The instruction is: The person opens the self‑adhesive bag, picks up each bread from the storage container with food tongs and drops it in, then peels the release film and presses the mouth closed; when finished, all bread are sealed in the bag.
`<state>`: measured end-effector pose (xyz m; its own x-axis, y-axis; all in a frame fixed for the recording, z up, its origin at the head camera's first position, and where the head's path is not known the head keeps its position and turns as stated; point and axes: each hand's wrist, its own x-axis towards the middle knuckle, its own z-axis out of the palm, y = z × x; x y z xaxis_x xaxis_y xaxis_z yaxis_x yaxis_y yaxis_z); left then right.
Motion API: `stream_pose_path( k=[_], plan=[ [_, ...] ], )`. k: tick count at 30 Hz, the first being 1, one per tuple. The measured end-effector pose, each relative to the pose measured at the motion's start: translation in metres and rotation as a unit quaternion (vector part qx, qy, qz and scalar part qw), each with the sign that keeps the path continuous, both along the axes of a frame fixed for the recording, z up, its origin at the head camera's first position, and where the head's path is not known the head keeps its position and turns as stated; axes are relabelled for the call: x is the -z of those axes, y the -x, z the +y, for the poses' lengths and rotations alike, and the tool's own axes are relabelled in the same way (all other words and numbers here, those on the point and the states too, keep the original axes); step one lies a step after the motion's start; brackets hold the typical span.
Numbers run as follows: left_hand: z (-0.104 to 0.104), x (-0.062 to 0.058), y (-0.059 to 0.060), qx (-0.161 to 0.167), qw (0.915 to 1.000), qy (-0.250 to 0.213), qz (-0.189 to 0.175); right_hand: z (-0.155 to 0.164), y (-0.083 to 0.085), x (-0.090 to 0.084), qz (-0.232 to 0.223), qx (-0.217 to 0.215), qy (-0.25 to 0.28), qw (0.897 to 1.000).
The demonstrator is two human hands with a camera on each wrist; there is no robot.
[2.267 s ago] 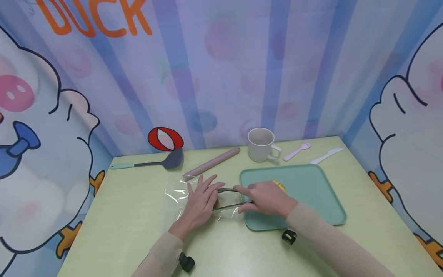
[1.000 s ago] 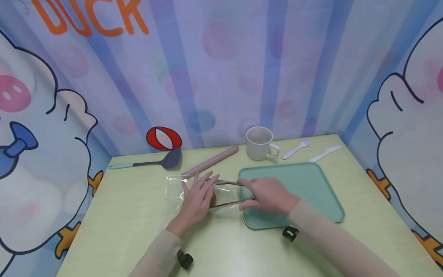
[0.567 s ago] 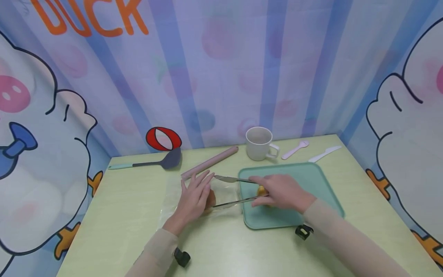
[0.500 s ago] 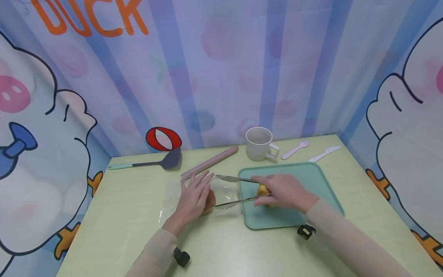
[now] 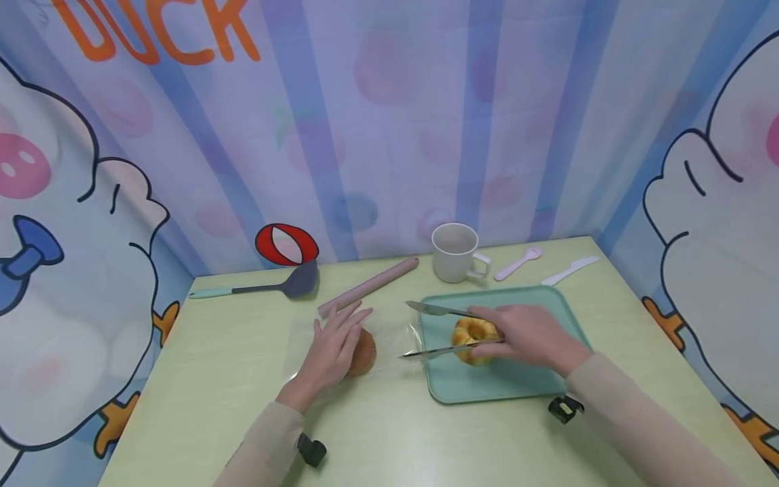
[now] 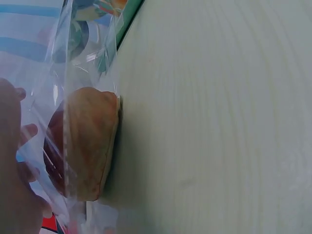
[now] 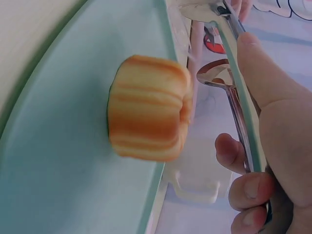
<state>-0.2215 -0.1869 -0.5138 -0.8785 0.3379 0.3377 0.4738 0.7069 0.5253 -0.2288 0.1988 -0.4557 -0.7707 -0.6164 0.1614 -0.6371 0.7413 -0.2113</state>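
In the head view my left hand [image 5: 331, 350] lies with its fingers extended over a clear plastic bag [image 5: 397, 330]. A brown bun [image 5: 364, 354] shows inside the bag, partly hidden by the hand; the left wrist view shows the bun [image 6: 90, 141] under the film. My right hand [image 5: 527, 336] grips metal tongs [image 5: 439, 310], their two arms spread apart with nothing between the tips. Below the tongs, a golden ring-shaped bread [image 5: 473, 329] sits on the green tray [image 5: 517, 387]. The right wrist view shows this bread [image 7: 146, 109] from the side.
A grey-headed spatula [image 5: 298, 281] and a pink rod [image 5: 368, 287] lie along the back of the table. A white mug [image 5: 454, 254] stands behind the tray, beside a pink spoon [image 5: 518, 264] and a white knife [image 5: 571, 270]. A patterned curtain rises behind.
The tongs have come away from the bun and moved right over the tray with my right hand. The bun stays in the bag, and the left hand has shifted slightly left.
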Motion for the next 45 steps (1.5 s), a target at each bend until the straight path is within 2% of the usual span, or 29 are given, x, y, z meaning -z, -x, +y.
stream_pose_path(
  k=[4, 12, 20, 27, 33, 45],
  plan=[
    [-0.001, 0.002, 0.001, 0.003, 0.9999, -0.010, -0.004, 0.013, -0.003, -0.001, -0.010, 0.010, 0.004, 1.000],
    [-0.003, 0.005, -0.001, 0.012, 0.9993, -0.028, -0.020, 0.044, -0.016, -0.004, -0.041, 0.068, -0.003, 0.997],
    [-0.008, 0.009, -0.004, 0.015, 0.9989, -0.041, -0.018, 0.075, -0.030, 0.003, -0.051, 0.098, 0.014, 0.994],
    [-0.010, 0.012, -0.005, 0.009, 0.9982, -0.050, -0.033, 0.095, -0.036, 0.012, -0.071, 0.119, 0.029, 0.990],
    [-0.009, 0.011, -0.006, 0.012, 0.9975, -0.057, -0.040, 0.105, -0.043, 0.020, -0.095, 0.129, 0.031, 0.987],
    [-0.007, 0.011, -0.002, 0.011, 0.9977, -0.056, -0.038, 0.114, -0.044, 0.037, -0.099, 0.129, 0.032, 0.986]
  ],
)
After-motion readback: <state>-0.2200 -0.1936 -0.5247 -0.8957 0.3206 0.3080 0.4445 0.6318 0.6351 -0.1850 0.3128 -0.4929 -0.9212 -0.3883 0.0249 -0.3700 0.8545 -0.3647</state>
